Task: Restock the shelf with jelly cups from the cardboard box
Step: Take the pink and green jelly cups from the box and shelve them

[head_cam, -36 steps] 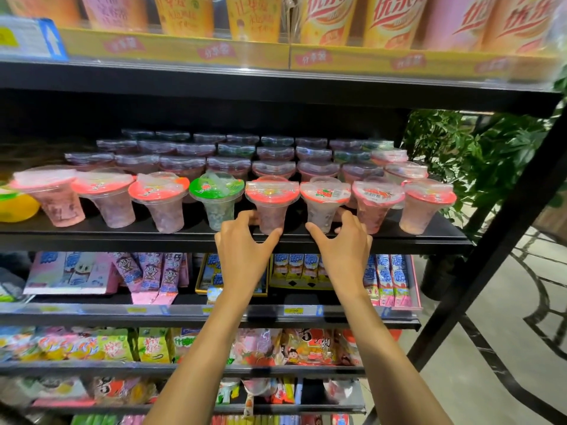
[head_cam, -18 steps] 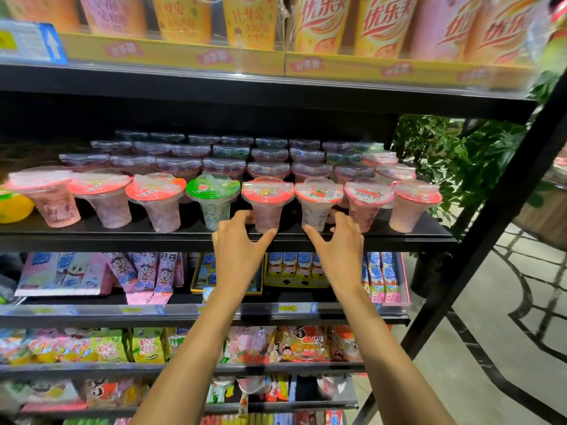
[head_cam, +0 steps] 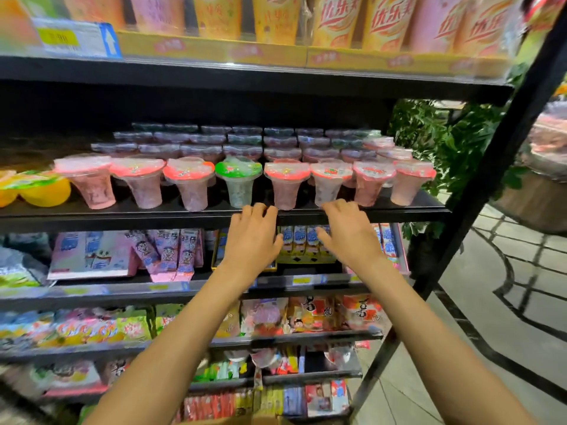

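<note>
Both hands are empty and sit at the centre of the frame, against the front lip of the shelf that carries the jelly cups. The left hand has loosely bent fingers, knuckles up, with its fingertips at the lip between the base of the green cup and the red cup to its right. Whether they touch either base cannot be told. The right hand is likewise slack and grips nothing, its fingertips resting at the lip just below the next cup. The front row runs left to right across the middle of the frame, with further rows behind it fading into the dark rear of the shelf. Every cup stands upright with its long axis vertical, the wide sealed lid up and the narrow base on the board. From either hand the cups lie directly above and just beyond the fingertips. The left hand is nearer the green and red cups, and the right is nearer the cup beyond them. Judgement: the row looks full and fronted, so the next move is probably either a small nudge to square a base or a withdrawal for more stock. The tapered bases give little footing, so a push high on a cup could tip it. The cardboard box is not plainly in view.
</note>
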